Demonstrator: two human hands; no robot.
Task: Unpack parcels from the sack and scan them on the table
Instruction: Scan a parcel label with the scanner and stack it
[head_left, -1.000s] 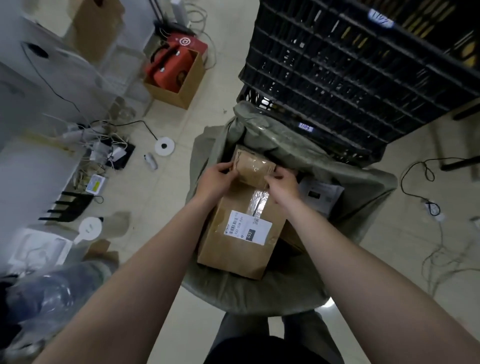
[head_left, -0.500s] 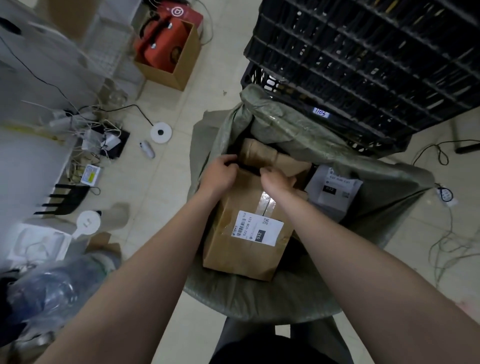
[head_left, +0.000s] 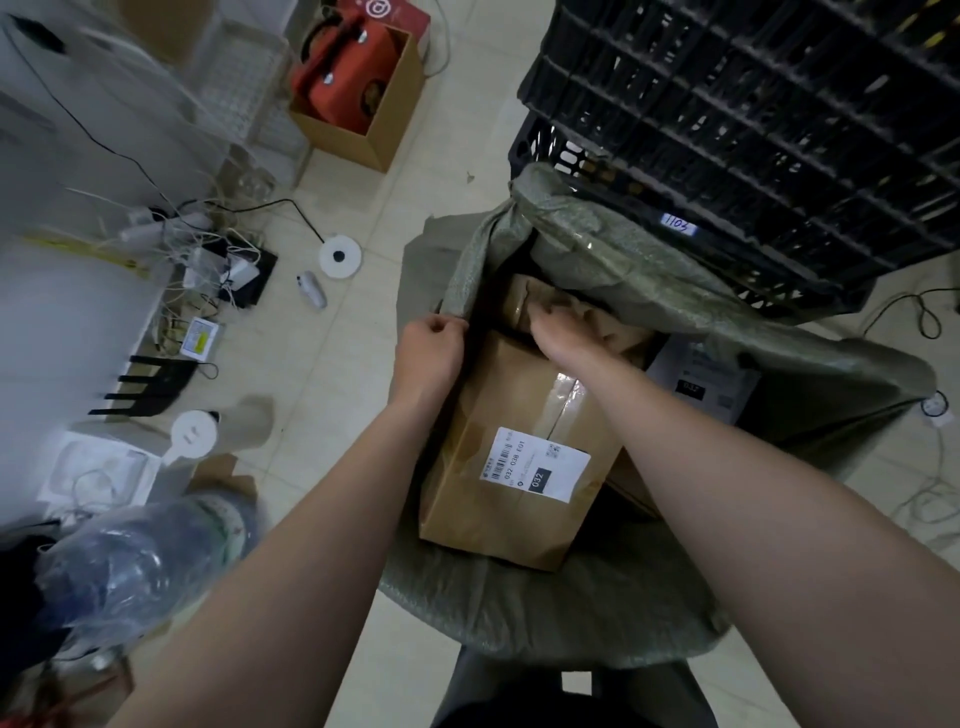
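Note:
A grey-green woven sack (head_left: 597, 597) stands open on the floor in front of me. In it lies a large brown cardboard parcel (head_left: 498, 405) with a white barcode label (head_left: 535, 462) facing up. Behind it sits a smaller crumpled brown-paper parcel (head_left: 524, 293), and to the right a grey parcel (head_left: 701, 379) lies partly under the sack's fold. My left hand (head_left: 428, 348) pinches the sack's left rim. My right hand (head_left: 563, 332) reaches over the big parcel, its fingers curled on the crumpled brown parcel.
Stacked black plastic crates (head_left: 753, 130) press against the sack's far side. A cardboard box with a red case (head_left: 384, 124) stands on the tiled floor at the back. Cables and adapters (head_left: 208, 254) lie at the left, a clear plastic bag (head_left: 130, 566) nearer me.
My left hand left the parcel's top and took the sack's left rim. My right hand went deeper, onto the crumpled brown parcel. The view tilted closer to the sack.

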